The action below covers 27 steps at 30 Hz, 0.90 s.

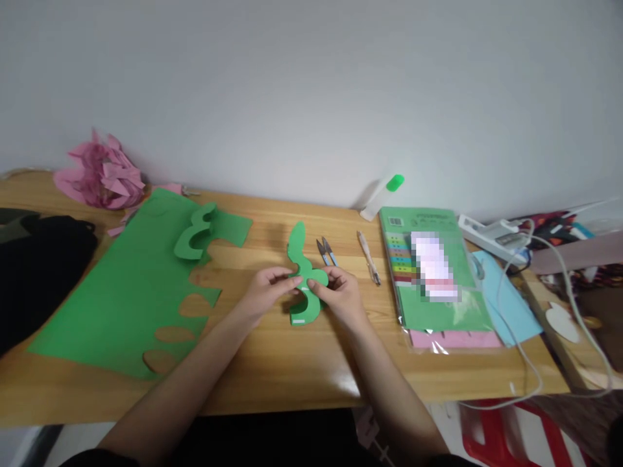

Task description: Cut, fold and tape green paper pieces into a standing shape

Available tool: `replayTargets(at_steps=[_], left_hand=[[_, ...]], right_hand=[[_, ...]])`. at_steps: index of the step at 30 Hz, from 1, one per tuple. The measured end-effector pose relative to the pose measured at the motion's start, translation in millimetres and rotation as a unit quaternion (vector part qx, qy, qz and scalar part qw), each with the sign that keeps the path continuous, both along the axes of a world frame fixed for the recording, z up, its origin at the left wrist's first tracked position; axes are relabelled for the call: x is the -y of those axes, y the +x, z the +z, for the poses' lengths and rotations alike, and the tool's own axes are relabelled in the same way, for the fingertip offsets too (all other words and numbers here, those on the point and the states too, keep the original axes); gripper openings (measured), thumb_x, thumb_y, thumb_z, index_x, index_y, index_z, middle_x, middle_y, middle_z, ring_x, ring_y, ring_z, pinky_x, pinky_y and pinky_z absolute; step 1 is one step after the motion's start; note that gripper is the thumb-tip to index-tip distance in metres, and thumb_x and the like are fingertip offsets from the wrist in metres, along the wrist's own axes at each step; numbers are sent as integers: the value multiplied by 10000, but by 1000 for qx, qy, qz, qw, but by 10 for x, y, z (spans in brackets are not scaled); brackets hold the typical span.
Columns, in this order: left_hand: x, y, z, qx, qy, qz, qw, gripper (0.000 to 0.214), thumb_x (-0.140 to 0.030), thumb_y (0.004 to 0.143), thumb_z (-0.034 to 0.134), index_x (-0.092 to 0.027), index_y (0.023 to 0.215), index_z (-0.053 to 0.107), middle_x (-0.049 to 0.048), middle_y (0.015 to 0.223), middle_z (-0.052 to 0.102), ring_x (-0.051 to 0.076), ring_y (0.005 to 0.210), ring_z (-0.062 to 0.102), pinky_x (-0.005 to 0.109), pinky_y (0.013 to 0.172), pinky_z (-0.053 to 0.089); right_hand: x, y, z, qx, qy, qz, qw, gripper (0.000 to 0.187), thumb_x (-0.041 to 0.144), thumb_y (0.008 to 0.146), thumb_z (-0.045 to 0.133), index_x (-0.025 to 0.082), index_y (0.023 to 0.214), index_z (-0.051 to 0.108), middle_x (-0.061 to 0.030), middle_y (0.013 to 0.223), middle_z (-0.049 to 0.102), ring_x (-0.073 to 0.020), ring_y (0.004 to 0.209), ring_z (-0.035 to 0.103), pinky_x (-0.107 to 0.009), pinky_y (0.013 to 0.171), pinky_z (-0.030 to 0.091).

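A wavy green paper cutout [298, 241] is held between both hands over the middle of the wooden table. My left hand [267, 290] pinches its left side, thumb and fingers closed on the paper. On the other side, my right hand [344, 295] grips it with the thumb pressed on top. Two small whitish strips show on the cutout, one between the thumbs and one near its lower end. Just beyond my right hand lie small blue-handled snips [326, 250], blades pointing away. A pen [368, 257] rests farther right.
A large green paper sheet [121, 285] with cut-out edges covers the left, a curled green piece [191, 237] on it. Crumpled pink paper [104, 172] sits behind. On the right are a glue bottle [382, 196], a packet of coloured paper [438, 318], a power strip [494, 237] and a white cable [567, 272].
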State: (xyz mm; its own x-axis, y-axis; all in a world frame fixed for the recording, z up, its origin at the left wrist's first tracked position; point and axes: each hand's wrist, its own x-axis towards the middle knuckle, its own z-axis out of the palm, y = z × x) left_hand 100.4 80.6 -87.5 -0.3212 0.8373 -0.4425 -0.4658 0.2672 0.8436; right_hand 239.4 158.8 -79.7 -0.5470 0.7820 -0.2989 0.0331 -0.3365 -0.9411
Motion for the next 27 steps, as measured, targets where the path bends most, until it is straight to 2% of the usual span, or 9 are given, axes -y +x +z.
replayTargets(at_steps=[12, 19, 27], left_hand=[[3, 8, -7, 14, -9, 18, 1000, 379, -346, 468, 914, -139, 704, 702, 7, 656, 688, 108, 595, 633, 212, 630, 514], [9, -6, -11, 37, 7, 36, 999, 391, -298, 458, 915, -141, 728, 678, 0, 681, 681, 114, 590, 631, 235, 630, 525], [17, -19, -14, 42, 18, 20, 999, 339, -297, 441, 903, -169, 691, 714, 0, 656, 686, 114, 584, 609, 233, 609, 506]], right_hand=[[2, -9, 22, 14, 8, 2, 1000, 291, 351, 525, 796, 174, 649, 602, 2, 612, 608, -99, 537, 502, -235, 548, 415], [2, -10, 24, -1, -2, 5, 1000, 353, 411, 511, 822, 181, 658, 598, 4, 605, 602, -102, 530, 498, -239, 532, 429], [11, -13, 49, -7, -3, 6, 1000, 320, 383, 515, 814, 182, 646, 601, 11, 595, 593, -91, 525, 485, -233, 529, 412]])
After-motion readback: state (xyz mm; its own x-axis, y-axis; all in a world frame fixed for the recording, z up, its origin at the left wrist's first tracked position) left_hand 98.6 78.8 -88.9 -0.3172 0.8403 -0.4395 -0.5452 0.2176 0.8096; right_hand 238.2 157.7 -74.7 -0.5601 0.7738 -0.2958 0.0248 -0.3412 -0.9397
